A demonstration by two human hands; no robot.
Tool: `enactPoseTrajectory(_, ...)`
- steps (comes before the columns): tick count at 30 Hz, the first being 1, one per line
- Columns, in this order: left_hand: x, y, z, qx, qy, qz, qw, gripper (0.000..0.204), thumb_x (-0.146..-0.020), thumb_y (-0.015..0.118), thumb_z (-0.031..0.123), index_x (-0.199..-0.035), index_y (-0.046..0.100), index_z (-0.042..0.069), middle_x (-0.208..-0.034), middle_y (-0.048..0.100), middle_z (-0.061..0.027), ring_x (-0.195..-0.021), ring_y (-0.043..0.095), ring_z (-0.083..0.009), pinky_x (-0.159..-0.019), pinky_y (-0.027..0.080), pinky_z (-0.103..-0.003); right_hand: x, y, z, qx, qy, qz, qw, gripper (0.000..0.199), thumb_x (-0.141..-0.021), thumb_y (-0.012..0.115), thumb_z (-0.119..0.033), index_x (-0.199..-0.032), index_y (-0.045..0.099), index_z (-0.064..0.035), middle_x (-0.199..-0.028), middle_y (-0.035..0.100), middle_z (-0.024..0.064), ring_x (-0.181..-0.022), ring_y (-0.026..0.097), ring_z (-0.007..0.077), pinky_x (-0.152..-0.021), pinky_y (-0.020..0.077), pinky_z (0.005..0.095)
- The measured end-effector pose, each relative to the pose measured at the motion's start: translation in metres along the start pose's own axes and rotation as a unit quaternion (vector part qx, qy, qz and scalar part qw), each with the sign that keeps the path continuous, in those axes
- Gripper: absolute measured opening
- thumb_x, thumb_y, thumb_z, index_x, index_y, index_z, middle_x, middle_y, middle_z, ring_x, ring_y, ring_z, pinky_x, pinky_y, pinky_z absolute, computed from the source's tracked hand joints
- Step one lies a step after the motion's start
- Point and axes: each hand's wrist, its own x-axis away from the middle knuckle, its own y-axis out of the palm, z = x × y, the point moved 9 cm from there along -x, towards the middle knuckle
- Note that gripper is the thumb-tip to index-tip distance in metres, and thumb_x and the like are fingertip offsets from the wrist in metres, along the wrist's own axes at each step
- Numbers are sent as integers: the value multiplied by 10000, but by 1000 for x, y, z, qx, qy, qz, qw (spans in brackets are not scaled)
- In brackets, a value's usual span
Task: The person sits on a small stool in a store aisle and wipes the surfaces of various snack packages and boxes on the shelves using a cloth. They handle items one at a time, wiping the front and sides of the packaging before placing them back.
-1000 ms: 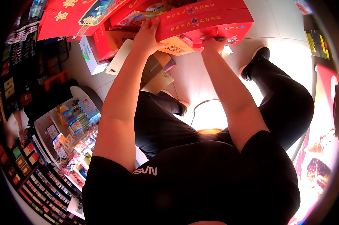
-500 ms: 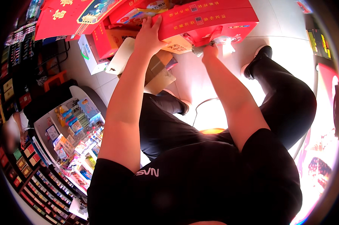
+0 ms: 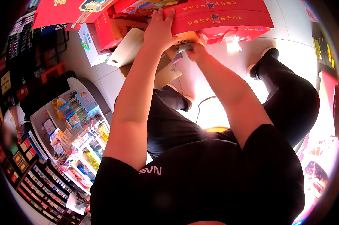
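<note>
Looking down, nearest: black shirt (image 3: pixel 199 183) and dark trousers (image 3: pixel 289 101) of the person, both forearms reaching up and away toward the stack of boxes.
Left hand: the left hand (image 3: pixel 160 32) lies spread flat, fingers apart and extended, palm pressed on the near left end of the long red box (image 3: pixel 222 17); it grips nothing, only bears on the box face.
Right hand: the right hand (image 3: pixel 194 50) sits curled just under the red box's near edge, fingers closed round a small grey object (image 3: pixel 184 47); what that object is cannot be told.
Key relation: the red box lies just beyond and above both hands, its long axis running left to right across the view; the left hand is on it, the right hand below its lower edge, so the left is the one in contact with it, and the two hands are close together at the box's left half.
Beneath the hands: brown cardboard flaps (image 3: pixel 165 73) and a pale flat panel (image 3: pixel 128 47) lean against the stack.
Floor: pale tiled floor (image 3: pixel 289 22) shows to the right of the stack, with one dark shoe (image 3: pixel 261 62) on it.
Far left: a white display shelf (image 3: pixel 79 131) with colourful small packets, and dark racks (image 3: pixel 30 183) along the lower left corner.
Far top: more red boxes (image 3: pixel 72 11) and a white carton (image 3: pixel 88 47) piled at the top left.
</note>
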Motion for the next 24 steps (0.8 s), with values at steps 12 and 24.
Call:
enactPoseTrajectory(12, 9, 21, -10, 107, -26, -37, 993, 853, -867, 377, 748, -1498, 343, 175, -1568, 178, -228, -1470, 133, -364, -1133, 311, -450, 114, 73, 18, 87, -152, -37, 984, 382, -888, 412, 60, -1255, 460, -31, -1256, 508, 121, -1135, 531, 250, -964, 470, 372)
enactPoseTrajectory(24, 32, 23, -8, 184, -30, -67, 980, 735, -940, 295, 677, -1501, 332, 204, -1596, 145, -148, -1487, 84, -292, -1156, 261, -478, 153, 35, -46, 137, -310, 88, 937, 367, -917, 429, 18, -1252, 505, -111, -1287, 517, 73, -1143, 535, 227, -927, 491, 371)
